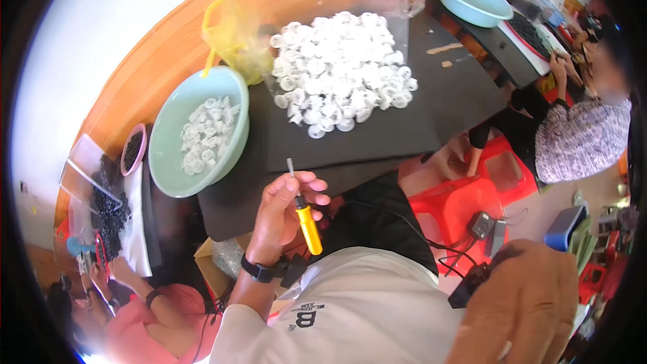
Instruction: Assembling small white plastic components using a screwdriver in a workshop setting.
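My left hand point(276, 209) is closed round a small screwdriver point(309, 230) with a yellow handle and a black collar. Its thin metal shaft points away toward the table, and the handle end hangs over my lap. Very near the camera at the lower right is my right hand point(522, 303), large and slightly blurred. Its fingertips run out of the frame, so whether it holds anything is hidden. Beyond the left hand, a large heap of white plastic round parts point(344, 71) lies on the black table point(458, 94), partly on a clear plastic sheet.
Left of the heap, a pale green basin point(162, 152) contains more white parts. A yellow bag point(226, 37) stands behind it. Co-workers sit at both sides, by black parts point(108, 195) on the left. Red stools point(458, 205) and a cabled black adapter point(480, 226) are at right.
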